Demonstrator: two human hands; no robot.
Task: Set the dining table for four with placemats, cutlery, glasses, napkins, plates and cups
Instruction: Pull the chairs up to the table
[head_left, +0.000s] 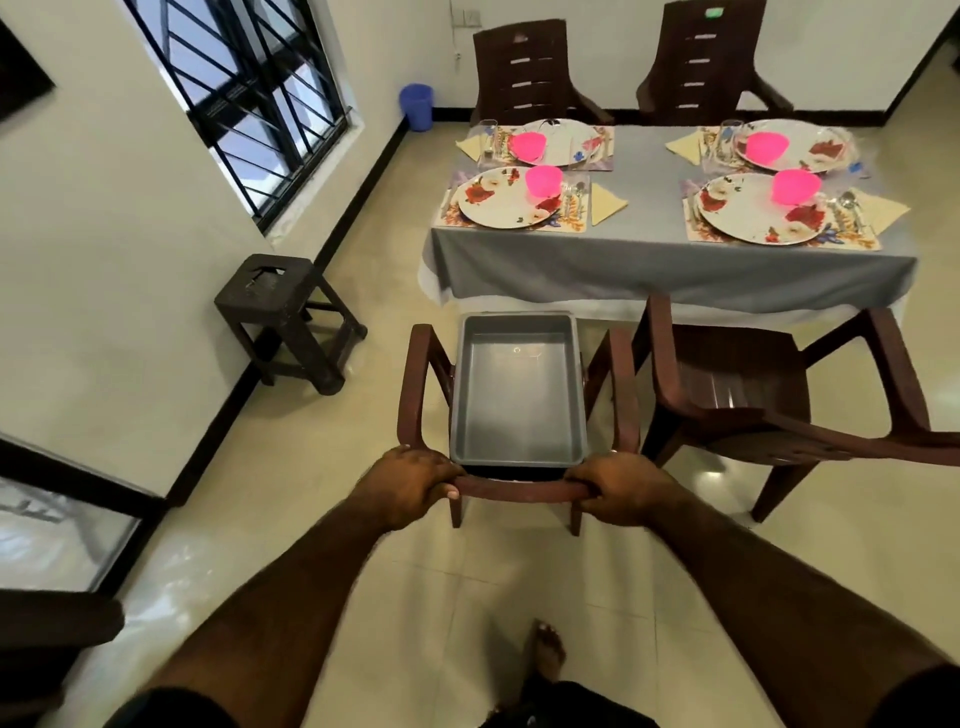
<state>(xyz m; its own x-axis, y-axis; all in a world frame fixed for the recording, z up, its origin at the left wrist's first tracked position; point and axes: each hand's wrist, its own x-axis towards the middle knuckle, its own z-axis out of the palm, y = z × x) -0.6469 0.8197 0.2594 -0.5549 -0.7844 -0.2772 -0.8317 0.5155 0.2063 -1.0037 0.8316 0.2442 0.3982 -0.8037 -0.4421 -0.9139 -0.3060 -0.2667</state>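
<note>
Gripping: left hand (410, 480) and right hand (621, 486) each curl round the top rail of the near chair (519, 491), one at either end, thumbs under the rail.
Load on the seat: a grey tray (519, 384) lies on the chair seat between the armrests, nothing visible inside it; its long axis runs away from the person toward the table.
Direction of the table: the tabletop (649, 208), under a grey cloth, lies straight ahead beyond the chair, its long side crossing the view left to right.
Key relation: the chair faces the near long edge, square to it, with its front near the hanging cloth; a push forward looks like the move in hand.
Nearer hand: neither; both sit level on the rail, so the push should stay straight.
Place settings: four floral plates (506, 197) on placemats, each carrying a pink cup (543, 179), with yellow napkins (605, 202) beside them; cutlery and glasses show faintly.
Progress: setting looks complete.
Neighbour: second chair (737, 379) stands just to the right, angled, close to the near chair's armrest.
</note>
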